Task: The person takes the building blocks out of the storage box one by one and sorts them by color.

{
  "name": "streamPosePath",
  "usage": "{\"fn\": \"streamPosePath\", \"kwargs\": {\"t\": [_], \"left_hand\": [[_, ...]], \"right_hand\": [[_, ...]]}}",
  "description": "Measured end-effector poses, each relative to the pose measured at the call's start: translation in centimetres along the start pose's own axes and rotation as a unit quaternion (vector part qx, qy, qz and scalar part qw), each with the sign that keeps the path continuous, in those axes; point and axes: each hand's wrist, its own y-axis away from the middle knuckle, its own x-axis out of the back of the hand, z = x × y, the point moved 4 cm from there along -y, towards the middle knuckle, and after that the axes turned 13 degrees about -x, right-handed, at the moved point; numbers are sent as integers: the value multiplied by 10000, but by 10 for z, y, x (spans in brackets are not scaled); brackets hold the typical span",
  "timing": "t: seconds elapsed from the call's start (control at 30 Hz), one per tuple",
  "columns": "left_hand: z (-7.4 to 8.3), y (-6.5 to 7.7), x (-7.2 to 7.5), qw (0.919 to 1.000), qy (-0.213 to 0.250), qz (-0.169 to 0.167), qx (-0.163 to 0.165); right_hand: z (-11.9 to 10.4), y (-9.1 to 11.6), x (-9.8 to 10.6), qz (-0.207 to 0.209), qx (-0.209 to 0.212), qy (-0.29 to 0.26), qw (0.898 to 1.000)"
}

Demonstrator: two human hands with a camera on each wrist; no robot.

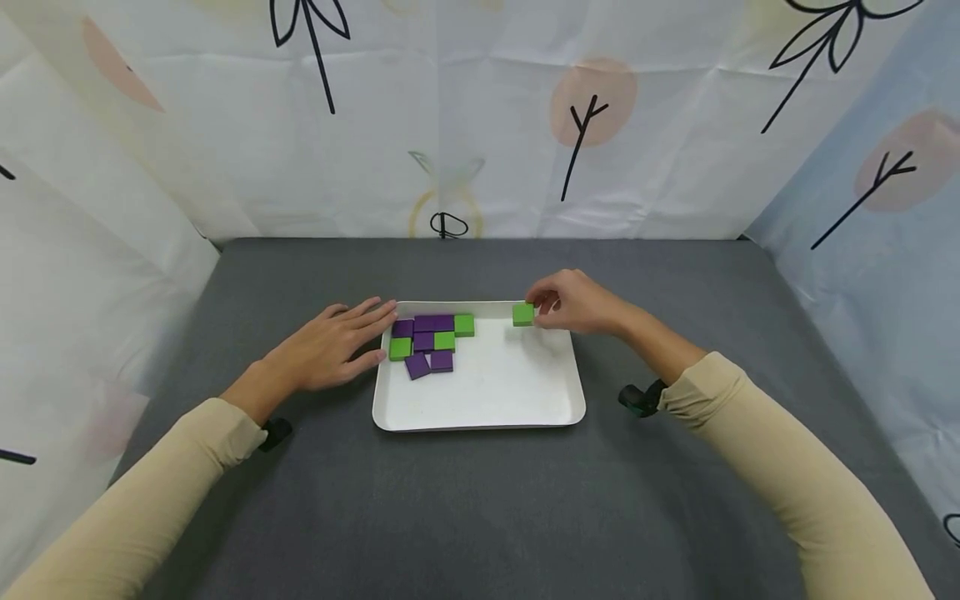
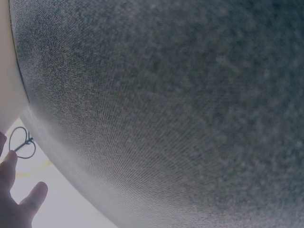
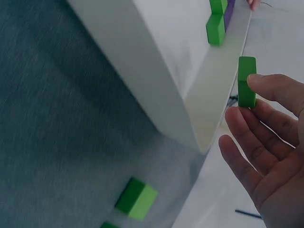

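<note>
My right hand point(image 1: 581, 302) pinches a green block point(image 1: 522, 314) between thumb and fingers, above the right far part of a white tray point(image 1: 510, 392). In the right wrist view the same green block point(image 3: 247, 83) is gripped near its edge, clear of the tray's surface. Purple blocks point(image 1: 433, 322) and green blocks point(image 1: 464, 325) lie grouped in the tray's left far part, mostly edge to edge; one purple block point(image 1: 417, 366) sits slightly turned. With fingers extended, my left hand point(image 1: 330, 346) rests at the tray's left rim, nearest that group.
Outside the tray, the right wrist view has a green block point(image 3: 137, 198) on the grey table point(image 3: 57, 118), and part of another at the bottom edge. The head view does not show them. Patterned white cloth point(image 1: 487, 125) hangs behind the table and at both sides.
</note>
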Motion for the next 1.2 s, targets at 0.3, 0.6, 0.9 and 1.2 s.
{"fn": "streamPosePath", "kwargs": {"t": [0.3,0.6,0.9,1.2], "left_hand": [[2,0,2,10000,-19,-1,23],[2,2,2,10000,-7,-6,41],[2,4,2,10000,-23,73,25],[1,3,2,9999,-45,93,-10]], "right_hand": [[41,26,30,376,-318,-54,9988],[84,53,49,692,-878,149,9936],[124,72,49,856,-1142,425,9888],[148,82,42,939,-1284,516,9859]]}}
